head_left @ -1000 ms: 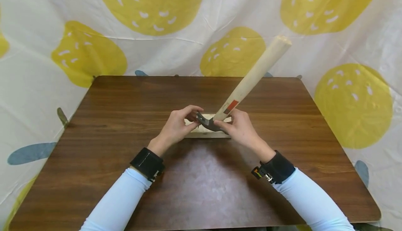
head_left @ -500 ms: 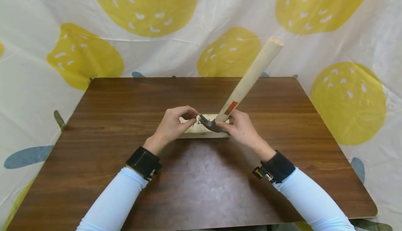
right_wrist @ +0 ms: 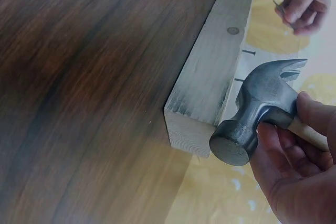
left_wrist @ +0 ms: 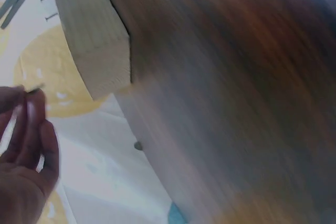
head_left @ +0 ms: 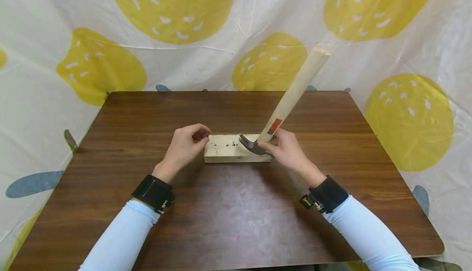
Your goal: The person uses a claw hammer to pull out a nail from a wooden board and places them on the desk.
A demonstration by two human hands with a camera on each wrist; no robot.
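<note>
On the table (head_left: 110, 181), the left hand (head_left: 183, 145) pinches a nail (right_wrist: 279, 9) at the block's (head_left: 228, 150) nine o'clock. The right hand's (head_left: 287, 150) fingers (right_wrist: 294, 153) grasp the hammer (head_left: 254, 145) at the head, at three o'clock, handle slanting toward one o'clock.

Dark wooden table (head_left: 236, 230) before yellow-spotted white curtain (head_left: 228, 54).

Wood block (head_left: 236, 148) lies mid-table (head_left: 236, 222); hammer (head_left: 254, 145) rests on its right end.
</note>
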